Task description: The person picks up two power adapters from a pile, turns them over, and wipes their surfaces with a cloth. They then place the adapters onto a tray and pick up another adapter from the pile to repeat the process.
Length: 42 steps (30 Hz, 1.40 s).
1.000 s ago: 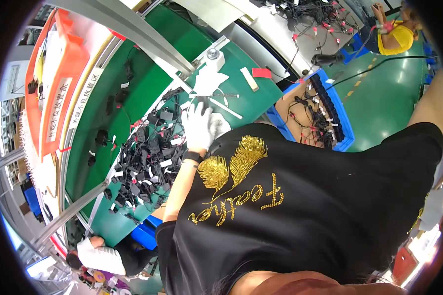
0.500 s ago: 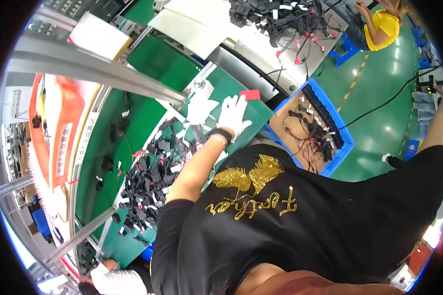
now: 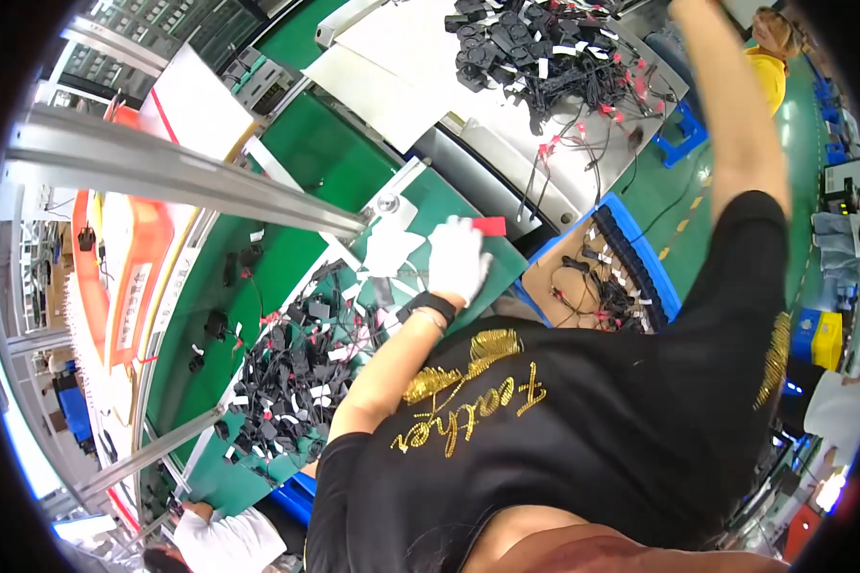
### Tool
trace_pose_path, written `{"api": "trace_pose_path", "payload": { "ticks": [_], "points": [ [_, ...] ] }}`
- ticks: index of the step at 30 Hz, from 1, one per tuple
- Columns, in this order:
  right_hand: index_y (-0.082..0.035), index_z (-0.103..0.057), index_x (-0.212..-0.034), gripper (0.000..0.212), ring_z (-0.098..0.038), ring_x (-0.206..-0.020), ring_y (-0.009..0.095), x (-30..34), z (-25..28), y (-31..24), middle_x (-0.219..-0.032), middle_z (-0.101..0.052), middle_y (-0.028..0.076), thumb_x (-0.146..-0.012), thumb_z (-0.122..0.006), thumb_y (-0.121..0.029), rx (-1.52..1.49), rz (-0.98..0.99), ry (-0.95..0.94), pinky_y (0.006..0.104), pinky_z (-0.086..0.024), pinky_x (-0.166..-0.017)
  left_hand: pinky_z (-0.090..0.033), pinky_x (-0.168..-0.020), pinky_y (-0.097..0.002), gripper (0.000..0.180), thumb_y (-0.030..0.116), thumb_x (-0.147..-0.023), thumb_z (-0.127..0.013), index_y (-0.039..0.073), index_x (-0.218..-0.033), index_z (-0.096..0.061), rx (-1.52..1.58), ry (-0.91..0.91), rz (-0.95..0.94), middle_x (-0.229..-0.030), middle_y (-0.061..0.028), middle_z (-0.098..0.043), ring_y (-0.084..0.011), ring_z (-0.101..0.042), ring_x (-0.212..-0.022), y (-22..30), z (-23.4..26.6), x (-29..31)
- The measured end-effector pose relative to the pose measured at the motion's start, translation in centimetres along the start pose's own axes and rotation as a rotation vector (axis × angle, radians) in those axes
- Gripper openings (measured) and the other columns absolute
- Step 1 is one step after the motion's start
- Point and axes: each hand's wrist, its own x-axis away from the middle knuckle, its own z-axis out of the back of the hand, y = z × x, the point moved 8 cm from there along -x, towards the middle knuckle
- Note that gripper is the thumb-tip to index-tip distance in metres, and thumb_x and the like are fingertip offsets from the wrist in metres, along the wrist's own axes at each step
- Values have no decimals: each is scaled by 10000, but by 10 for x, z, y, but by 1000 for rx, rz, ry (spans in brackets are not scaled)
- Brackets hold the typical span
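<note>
**Head view: gloved hand at a small red piece on the green bench**

Head camera shows the left hand (image 3: 457,258) in a white fabric glove and black wristband, laid flat on the green work surface (image 3: 325,158). Its fingertips reach a small red rectangular piece (image 3: 490,226), which lies at about one o'clock from the palm, touching or just under the glove's edge. The fingers look spread and loose; whether they pinch the piece I cannot tell. The right hand rises out of the picture at the upper edge (only the bare arm shows), so nothing can be said of its grip.

At nine o'clock from the glove lies a crumpled white cloth or paper (image 3: 392,250); at seven o'clock, a heap of small black plug-like parts with red-tipped leads (image 3: 291,368). At three o'clock stands a blue plastic crate of tangled cables (image 3: 631,263).

The red piece looks thin, light and probably stiff, like a card or tag. Lying flat, it would likely be hard to lift in a glove; sliding it to the bench edge and pinching its short sides seems the surest hold.
</note>
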Motion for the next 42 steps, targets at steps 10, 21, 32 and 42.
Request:
{"api": "trace_pose_path", "payload": {
  "ticks": [10, 21, 32, 42],
  "points": [
    [-211, -349, -1359, 721, -504, -1059, 419, 214, -179, -58, -1276, -419, 213, -736, -659, -401, -256, -146, -456, 467, -432, -890, -242, -1039, -497, 569, 314, -774, -623, 137, -1286, -447, -82, -279, -210, -1387, -110, -346, -340, -281, -1304, 18, -64, -17],
    [-215, -394, -1336, 665, -584, -923, 343, 221, -219, -44, -1260, -456, 159, -765, -585, -498, 114, -135, -516, 468, -478, -747, -103, -1008, -669, 596, 318, -749, -648, 114, -1277, -460, 4, -133, -120, -1370, -54, -379, -275, -367, -1252, 6, -59, 17],
    [-52, -498, -1228, 473, -520, -1045, 357, 256, -146, -215, -1147, -545, 182, -816, -586, -269, -439, 186, -653, 416, -415, -915, -239, -1046, -446, 675, 323, -704, -675, 57, -1284, -453, 27, -106, -49, -1370, -101, -385, -254, -303, -1309, -6, -63, 26],
    [-126, -493, -1209, 432, -519, -924, 317, 424, -117, -263, -1062, -520, 134, -796, -600, -197, -173, -89, -968, 411, -475, -769, -280, -1021, -434, 268, 307, -783, -584, 101, -946, -634, 137, 112, -96, -1036, -58, -578, -240, -451, -1133, -16, -1, 74]
  ]
}}
